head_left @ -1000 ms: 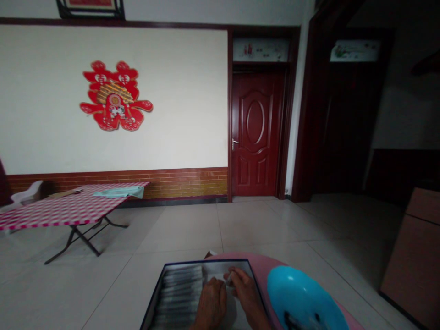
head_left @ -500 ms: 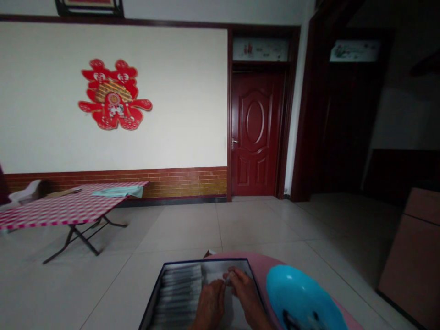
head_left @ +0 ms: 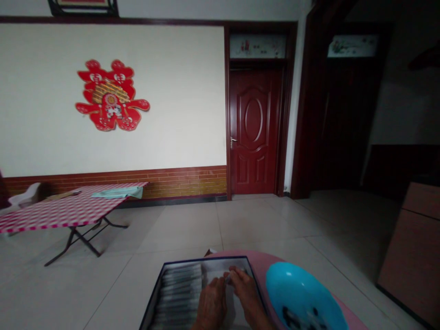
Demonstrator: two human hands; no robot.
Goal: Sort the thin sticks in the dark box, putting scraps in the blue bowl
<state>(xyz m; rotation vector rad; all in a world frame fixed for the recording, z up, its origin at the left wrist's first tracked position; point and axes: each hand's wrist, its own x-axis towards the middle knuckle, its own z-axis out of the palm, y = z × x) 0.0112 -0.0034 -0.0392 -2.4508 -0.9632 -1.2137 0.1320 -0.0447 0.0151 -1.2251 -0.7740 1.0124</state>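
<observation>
Over the cut-off tray [head_left: 234,306], fingers [head_left: 238,273] around pale item [head_left: 227,277] — mostly hidden

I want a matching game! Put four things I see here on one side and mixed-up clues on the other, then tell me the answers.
Things:
1. Bowl
2. Box
3. Cloth
4. Row of slim items

Clues:
A. Light green, lying on the checkered table
B. Packed along the left side, inside a box
C. Bright blue, with some dark things inside
D. Open, with the left hand and the right hand over it

Right pairs: 1-C, 2-D, 3-A, 4-B
</observation>
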